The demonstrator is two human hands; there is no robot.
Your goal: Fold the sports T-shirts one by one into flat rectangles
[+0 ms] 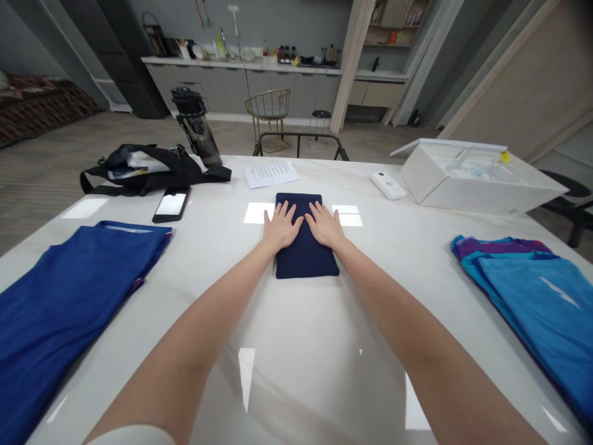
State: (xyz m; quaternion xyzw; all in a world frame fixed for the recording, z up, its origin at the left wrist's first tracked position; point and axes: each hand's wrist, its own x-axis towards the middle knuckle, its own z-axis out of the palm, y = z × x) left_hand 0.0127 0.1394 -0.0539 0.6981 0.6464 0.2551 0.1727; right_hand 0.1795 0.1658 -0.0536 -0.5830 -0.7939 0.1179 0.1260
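Observation:
A dark navy folded piece of clothing (306, 262) lies as a neat rectangle on the white table (296, 352). My left hand (281, 227) rests flat on its left side with the fingers spread. Opposite it, my right hand (325, 226) is pressed flat on the right side, fingers also apart. The two thumbs nearly meet over the middle of the cloth. What kind of garment it is cannot be made out in its folded form.
Blue clothes (88, 266) lie at the left, turquoise and purple clothes (528, 284) at the right. Toward the back are a black bag (157, 164), a bottle (199, 133), a phone (171, 205), a printed sheet (271, 174), a white device (388, 185) and a white box (472, 185).

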